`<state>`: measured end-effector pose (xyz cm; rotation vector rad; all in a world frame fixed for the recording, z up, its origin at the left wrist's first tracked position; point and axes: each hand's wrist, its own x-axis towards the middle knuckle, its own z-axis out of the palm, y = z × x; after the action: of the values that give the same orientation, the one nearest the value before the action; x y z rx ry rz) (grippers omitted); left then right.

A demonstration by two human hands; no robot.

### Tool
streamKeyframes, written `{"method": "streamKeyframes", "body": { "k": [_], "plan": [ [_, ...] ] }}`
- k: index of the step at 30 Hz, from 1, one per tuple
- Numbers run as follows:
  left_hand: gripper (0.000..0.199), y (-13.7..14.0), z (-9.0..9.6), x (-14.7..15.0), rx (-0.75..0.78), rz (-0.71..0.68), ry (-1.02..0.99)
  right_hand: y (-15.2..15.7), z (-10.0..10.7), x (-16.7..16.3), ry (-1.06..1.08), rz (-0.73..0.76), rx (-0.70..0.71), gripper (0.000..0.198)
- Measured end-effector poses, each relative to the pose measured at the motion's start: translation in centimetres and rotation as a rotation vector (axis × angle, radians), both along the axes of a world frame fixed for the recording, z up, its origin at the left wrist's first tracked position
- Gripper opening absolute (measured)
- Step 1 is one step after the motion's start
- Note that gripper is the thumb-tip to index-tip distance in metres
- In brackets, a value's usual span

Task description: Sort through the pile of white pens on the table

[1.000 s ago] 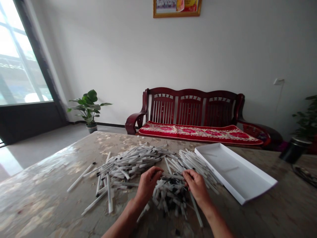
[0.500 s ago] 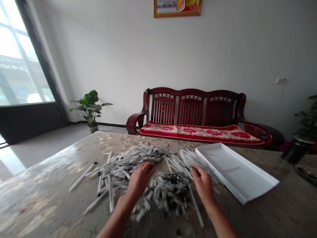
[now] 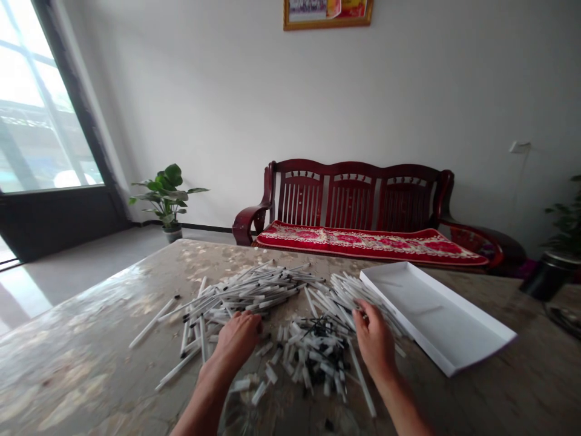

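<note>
Now the hands (image 3: 239,333) stand wider apart, flanking the short pieces (image 3: 299,352).

This looks like a home living room. A carved dark-red wooden bench (image 3: 354,203) with a red floral seat cover (image 3: 363,240) stands far; a leafy green potted plant (image 3: 169,197), far left.

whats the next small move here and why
Probably lift one piece from the left heap of thin tubes with the left hand: that hand is at the heap's near edge, though its fingertips are hidden, so it may already hold one. The right hand is across by the pale tubes beside the white tray.
</note>
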<state>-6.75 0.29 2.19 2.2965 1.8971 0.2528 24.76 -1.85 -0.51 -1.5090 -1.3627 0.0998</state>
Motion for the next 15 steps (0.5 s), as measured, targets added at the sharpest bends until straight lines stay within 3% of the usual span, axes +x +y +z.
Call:
{"method": "streamKeyframes", "body": {
  "k": [4,8,12,15],
  "plan": [
    [0.016,-0.1,0.2,2.2,0.164,-0.090,-0.118,-0.9,0.5,-2.1,0.062,0.196,-0.001,0.029],
    [0.013,-1.2,-0.3,5.7,0.388,-0.255,-0.266,-2.2,1.4,-3.9,0.032,0.328,-0.132,0.035],
    [0.016,-2.3,-1.4,8.1,0.607,-0.441,-0.312,-2.8,1.6,-4.7,-0.020,0.384,-0.224,0.049],
    [0.018,-2.6,-1.8,8.8,0.675,-0.480,-0.315,-2.5,1.1,-4.7,-0.001,0.389,-0.229,0.048]
  ]
}}
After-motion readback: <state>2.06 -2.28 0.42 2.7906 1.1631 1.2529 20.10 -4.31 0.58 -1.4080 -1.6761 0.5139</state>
